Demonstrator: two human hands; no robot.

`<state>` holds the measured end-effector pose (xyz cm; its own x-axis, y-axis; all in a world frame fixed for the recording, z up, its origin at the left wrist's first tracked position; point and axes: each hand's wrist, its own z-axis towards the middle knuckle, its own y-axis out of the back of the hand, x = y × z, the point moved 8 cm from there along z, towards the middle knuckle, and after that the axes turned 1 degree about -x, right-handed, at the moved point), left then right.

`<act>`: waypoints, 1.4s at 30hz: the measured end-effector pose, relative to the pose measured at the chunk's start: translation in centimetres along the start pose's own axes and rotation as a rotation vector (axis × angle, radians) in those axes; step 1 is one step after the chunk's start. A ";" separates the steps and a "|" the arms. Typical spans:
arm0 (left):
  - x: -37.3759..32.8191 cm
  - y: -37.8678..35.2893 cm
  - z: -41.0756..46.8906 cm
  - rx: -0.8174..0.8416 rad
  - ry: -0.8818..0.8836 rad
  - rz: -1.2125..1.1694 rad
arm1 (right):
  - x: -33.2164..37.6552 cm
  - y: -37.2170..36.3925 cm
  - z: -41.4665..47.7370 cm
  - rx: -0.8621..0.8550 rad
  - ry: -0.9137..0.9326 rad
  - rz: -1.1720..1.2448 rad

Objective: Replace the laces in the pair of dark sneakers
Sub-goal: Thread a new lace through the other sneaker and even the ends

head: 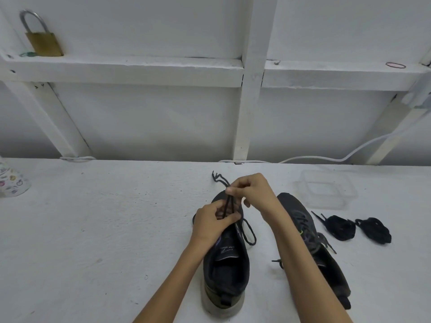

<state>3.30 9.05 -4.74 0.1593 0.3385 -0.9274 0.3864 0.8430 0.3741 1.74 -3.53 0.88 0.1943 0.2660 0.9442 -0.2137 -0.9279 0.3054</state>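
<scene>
A dark sneaker [227,269] stands on the white table [93,229], heel toward me. My left hand [213,221] grips its upper at the eyelets. My right hand [250,191] pinches a doubled black lace [229,201] that rises from the shoe; the lace's far ends lie beyond the toe and a loop hangs off the shoe's right side. A second dark sneaker [307,231] lies to the right, partly behind my right forearm, with its lace in place. Two bundles of black laces [340,227] [375,230] lie right of it.
A clear plastic container [325,190] sits behind the second sneaker. A patterned cup [10,183] stands at the left edge. A white cable [326,158] runs along the wall. A brass padlock [43,41] and a rubber band [395,65] rest on the ledge.
</scene>
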 end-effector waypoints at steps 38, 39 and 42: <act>1.9 -1.1 0.0 0.231 0.013 -0.068 | 0.8 -1.0 -0.4 0.051 0.018 0.205; 2.0 -1.1 0.0 0.232 0.013 -0.058 | 1.4 -0.7 -0.4 0.042 0.029 0.230; 2.3 -0.9 -0.2 0.212 0.005 -0.001 | 2.2 -0.5 -0.5 0.044 0.028 0.313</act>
<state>3.16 9.11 -7.22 0.1548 0.3406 -0.9274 0.5694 0.7364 0.3655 1.79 -2.34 2.87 0.0987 -0.0276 0.9947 -0.2173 -0.9761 -0.0055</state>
